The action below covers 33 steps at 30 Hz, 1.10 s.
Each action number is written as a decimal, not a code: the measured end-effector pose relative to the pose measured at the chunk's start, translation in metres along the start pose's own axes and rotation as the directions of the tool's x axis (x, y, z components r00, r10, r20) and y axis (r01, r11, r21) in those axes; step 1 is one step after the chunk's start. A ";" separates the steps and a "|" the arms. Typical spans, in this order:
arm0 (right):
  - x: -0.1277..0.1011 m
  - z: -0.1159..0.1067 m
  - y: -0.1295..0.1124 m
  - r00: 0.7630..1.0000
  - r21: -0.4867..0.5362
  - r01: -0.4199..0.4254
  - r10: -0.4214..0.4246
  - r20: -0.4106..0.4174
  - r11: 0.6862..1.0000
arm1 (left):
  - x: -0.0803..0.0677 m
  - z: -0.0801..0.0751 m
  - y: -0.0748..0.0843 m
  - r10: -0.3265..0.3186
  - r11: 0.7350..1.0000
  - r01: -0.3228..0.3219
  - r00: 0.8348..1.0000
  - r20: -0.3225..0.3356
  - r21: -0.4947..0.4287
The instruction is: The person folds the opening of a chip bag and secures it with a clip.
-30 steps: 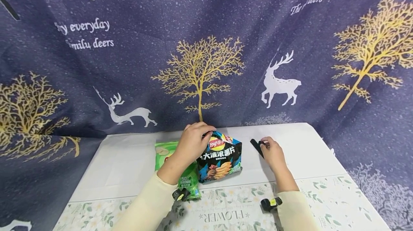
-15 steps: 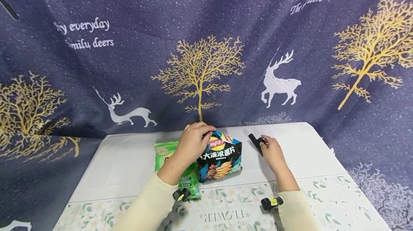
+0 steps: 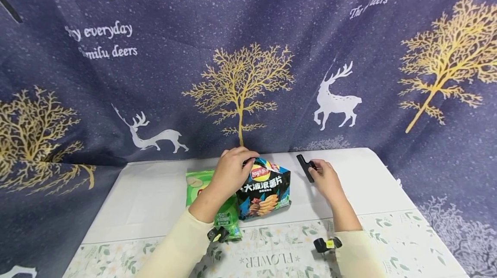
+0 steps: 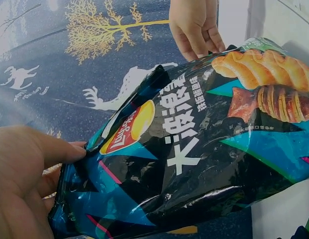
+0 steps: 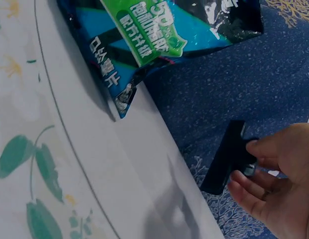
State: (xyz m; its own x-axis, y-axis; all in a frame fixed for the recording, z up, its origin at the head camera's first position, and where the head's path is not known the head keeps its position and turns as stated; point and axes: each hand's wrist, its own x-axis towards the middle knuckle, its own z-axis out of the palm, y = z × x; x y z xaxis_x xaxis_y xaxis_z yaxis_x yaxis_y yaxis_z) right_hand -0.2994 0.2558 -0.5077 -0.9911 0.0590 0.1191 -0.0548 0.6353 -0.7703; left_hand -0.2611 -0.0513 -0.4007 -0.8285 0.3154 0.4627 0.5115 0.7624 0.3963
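A black and blue bag of chips (image 3: 265,189) stands tilted at the middle of the table, its top folded over. My left hand (image 3: 232,169) pinches the bag's upper left corner; in the left wrist view the thumb of that hand (image 4: 25,174) lies on the corner. To the right of the bag, my right hand (image 3: 327,179) holds a black bag clip (image 3: 305,168) by its handle. The right wrist view shows the clip (image 5: 225,158) with its long bar pointing away from the fingers, apart from the bag.
A green bag of chips (image 3: 199,178) lies left of the black one, partly hidden under my left forearm. The white table (image 3: 147,200) has a flower-printed cloth strip (image 3: 272,247) along its front. A dark blue curtain (image 3: 248,23) hangs close behind the table.
My right hand has raised the black bag clip and turned it, so its long bar now shows more fully. The left hand and both bags have stayed in place.
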 end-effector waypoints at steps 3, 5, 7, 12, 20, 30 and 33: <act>-0.001 -0.002 -0.003 1.000 0.024 0.018 -0.019 0.022 1.000 | 0.000 0.000 0.000 -0.002 1.000 0.002 1.000 0.005 -0.003; -0.001 -0.004 -0.004 0.999 0.041 0.036 -0.037 0.027 0.998 | 0.000 -0.001 0.001 -0.004 1.000 0.004 1.000 0.008 -0.004; -0.001 -0.005 -0.006 0.998 0.056 0.055 -0.057 0.032 0.997 | 0.000 0.000 0.001 -0.009 1.000 0.009 1.000 0.009 -0.006; -0.003 -0.007 -0.013 0.994 0.081 0.096 -0.100 0.048 0.992 | 0.000 0.000 0.001 -0.018 1.000 0.019 1.000 0.011 -0.012; -0.007 -0.007 -0.021 0.985 0.102 0.141 -0.149 0.081 0.985 | 0.001 0.000 0.000 -0.024 1.000 0.025 1.000 0.016 -0.014; -0.012 -0.006 -0.036 0.977 0.084 0.184 -0.191 0.092 0.979 | 0.000 0.000 0.000 -0.028 1.000 0.028 0.999 0.023 -0.012; -0.013 -0.008 -0.041 0.974 0.072 0.202 -0.208 0.091 0.977 | 0.000 0.000 0.000 -0.024 1.000 0.024 0.999 0.021 -0.010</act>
State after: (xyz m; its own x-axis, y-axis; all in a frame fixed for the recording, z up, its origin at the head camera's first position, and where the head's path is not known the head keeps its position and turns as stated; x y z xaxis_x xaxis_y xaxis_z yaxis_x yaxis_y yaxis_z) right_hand -0.2836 0.2352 -0.4728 -0.9650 -0.1443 0.2192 -0.2620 0.5767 -0.7738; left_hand -0.2614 -0.0513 -0.4009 -0.8450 0.3094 0.4361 0.4940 0.7640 0.4151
